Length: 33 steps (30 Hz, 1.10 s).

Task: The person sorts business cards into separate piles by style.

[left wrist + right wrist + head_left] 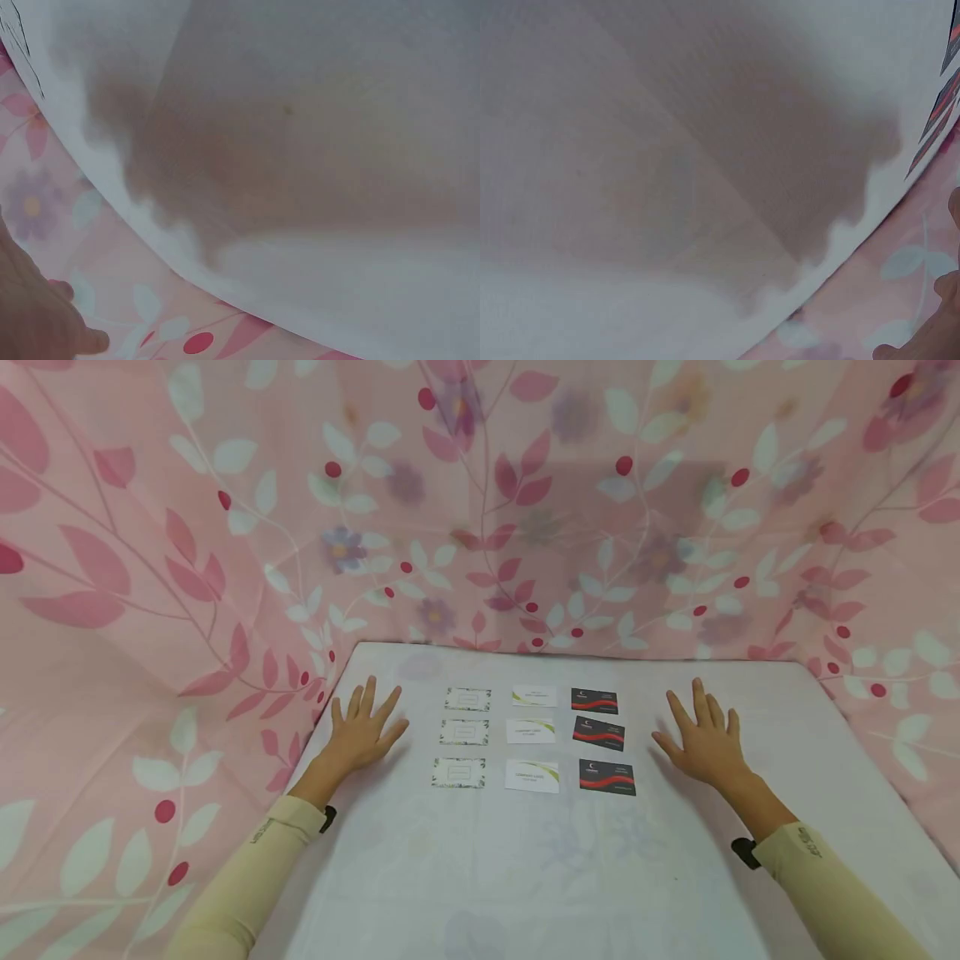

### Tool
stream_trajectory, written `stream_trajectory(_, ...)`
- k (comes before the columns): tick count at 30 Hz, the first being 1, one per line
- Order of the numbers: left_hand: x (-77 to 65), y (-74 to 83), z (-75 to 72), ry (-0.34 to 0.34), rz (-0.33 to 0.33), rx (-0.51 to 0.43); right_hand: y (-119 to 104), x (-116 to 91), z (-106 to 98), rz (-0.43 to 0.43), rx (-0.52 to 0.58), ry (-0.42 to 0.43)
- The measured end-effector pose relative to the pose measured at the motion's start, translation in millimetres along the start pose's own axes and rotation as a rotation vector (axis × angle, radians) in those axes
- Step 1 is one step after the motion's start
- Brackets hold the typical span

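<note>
Business cards lie flat in three columns on the white table (480, 860). The left column has white cards with leafy borders (458, 773). White cards with green curves (532, 776) make up the middle one, and black cards with red waves (607, 777) the right one; the middle black card sits slightly askew. My left hand (358, 739), fingers spread, is left of the leafy cards and holds nothing. To the right of the black cards is my right hand (707, 745), also spread and holding nothing. In both wrist views a hand shadow falls on the tabletop.
Pink curtain-like fabric (480, 510) with leaves and flowers hangs behind the table and along both sides. Its back edge (585, 655) meets this fabric. Dark bands (328, 819) show at both wrists, below light sleeves (251, 885).
</note>
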<state>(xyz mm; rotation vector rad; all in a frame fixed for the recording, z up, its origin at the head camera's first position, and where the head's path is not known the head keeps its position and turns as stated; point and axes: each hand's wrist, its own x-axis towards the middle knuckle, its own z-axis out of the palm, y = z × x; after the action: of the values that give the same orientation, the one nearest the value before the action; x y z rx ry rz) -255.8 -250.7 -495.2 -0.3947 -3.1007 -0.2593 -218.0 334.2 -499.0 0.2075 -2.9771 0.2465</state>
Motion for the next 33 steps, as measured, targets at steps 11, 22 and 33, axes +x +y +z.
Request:
stream_trajectory(11, 2.4, 4.0, -10.8, 0.005, 0.045, 0.044, -6.9, 8.2, -6.0, -0.018, -0.068, -0.009)
stream_trajectory(22, 3.5, 11.1, -11.6, 0.055, 0.083, 0.010, -18.3, 12.2, -11.6, -0.049, -0.065, 0.005)
stream_trajectory(33, 9.9, 5.9, -11.8, 0.068, 0.096, 0.007, -34.5, 26.5, -7.8, -0.066, -0.069, -0.008)
